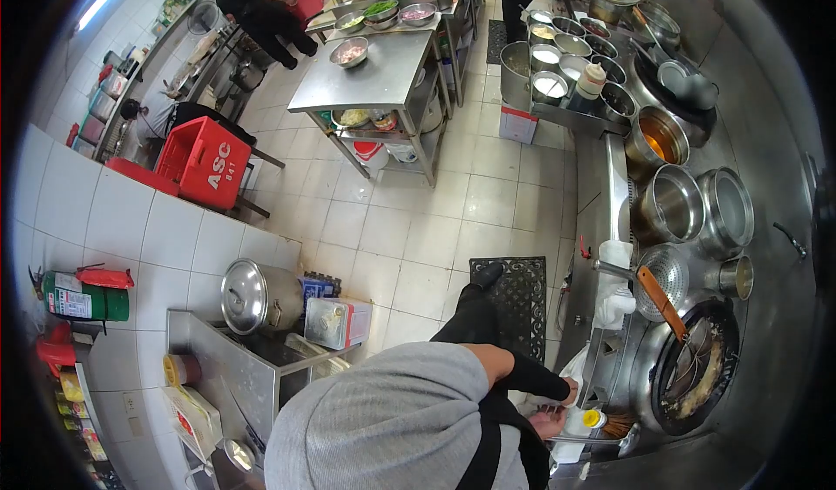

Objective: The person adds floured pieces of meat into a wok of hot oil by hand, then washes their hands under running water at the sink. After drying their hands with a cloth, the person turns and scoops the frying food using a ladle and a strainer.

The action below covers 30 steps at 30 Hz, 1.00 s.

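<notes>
At the counter edge, lower right, my left hand point(570, 392) comes out of a black sleeve beside a white cloth, its fingers bent. Just below it is my right hand point(549, 422), with curled fingers close to the left one. Whatever they hold is too small to make out. Right of my hands stand a yellow-capped container point(594, 419) and a bundle of thin brown sticks point(618, 426). A wok point(695, 368) on the stove holds a dark ring-shaped rack, with a wooden-handled tool point(662, 301) leaning over it.
Metal pots point(669, 203) and a perforated strainer point(664, 272) line the stove. Sauce containers point(549, 85) stand farther up. A steel table point(370, 81), red crate point(209, 164), lidded pot point(261, 297) and floor mat point(514, 294) are around. Other people work at the back.
</notes>
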Tool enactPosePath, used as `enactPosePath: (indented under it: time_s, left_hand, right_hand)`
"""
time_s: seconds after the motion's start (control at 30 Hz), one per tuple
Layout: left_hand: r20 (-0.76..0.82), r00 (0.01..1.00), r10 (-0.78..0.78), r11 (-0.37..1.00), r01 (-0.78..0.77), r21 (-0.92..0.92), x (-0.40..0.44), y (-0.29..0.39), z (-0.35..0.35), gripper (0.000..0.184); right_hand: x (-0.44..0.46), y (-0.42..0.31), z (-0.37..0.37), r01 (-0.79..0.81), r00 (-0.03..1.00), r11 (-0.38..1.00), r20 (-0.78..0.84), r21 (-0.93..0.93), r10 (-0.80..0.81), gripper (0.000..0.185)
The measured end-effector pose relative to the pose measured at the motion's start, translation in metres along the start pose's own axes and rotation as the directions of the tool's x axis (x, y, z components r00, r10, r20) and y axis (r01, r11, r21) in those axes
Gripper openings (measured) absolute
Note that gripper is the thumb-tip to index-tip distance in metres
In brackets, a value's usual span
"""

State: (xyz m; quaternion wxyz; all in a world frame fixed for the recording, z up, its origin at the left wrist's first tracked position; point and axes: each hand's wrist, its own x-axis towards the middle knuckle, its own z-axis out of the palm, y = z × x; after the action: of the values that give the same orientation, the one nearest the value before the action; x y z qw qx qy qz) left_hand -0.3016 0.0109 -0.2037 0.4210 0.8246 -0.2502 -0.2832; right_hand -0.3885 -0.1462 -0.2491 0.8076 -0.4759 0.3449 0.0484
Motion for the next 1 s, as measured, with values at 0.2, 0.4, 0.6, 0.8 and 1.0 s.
enactPosePath:
  time_s: [0.2, 0.4, 0.6, 0.8, 1.0]
  left_hand:
    - [0.010, 1.000, -0.006, 1.000, 0.006, 0.028, -0.001, -0.003, -0.002, 0.039]
    - [0.017, 1.000, -0.013, 0.998, 0.012, 0.055, -0.001, -0.008, -0.009, 0.041]
    - [0.013, 1.000, -0.019, 0.998, 0.018, 0.068, -0.002, -0.011, -0.016, 0.043]
    - [-0.019, 0.998, -0.056, 0.996, 0.057, 0.072, -0.010, -0.017, -0.025, 0.045]
    - [-0.262, 0.919, -0.295, 0.954, 0.297, -0.033, -0.019, -0.030, -0.027, 0.047]
  right_hand:
    - [0.011, 0.003, 0.035, -0.306, 0.947, 0.952, -0.103, 0.014, 0.305, 0.045]
    - [0.019, -0.016, 0.088, -0.427, 0.846, 0.897, 0.402, 0.115, 0.351, 0.059]
    - [-0.004, -0.035, 0.121, -0.471, 0.811, 0.881, 0.417, 0.051, 0.409, 0.060]
    - [0.062, 0.014, 0.071, -0.455, 0.770, 0.876, 0.565, 0.161, 0.296, 0.053]
    - [0.188, 0.055, -0.020, -0.179, 0.952, 0.934, 0.187, -0.310, 0.244, 0.040]
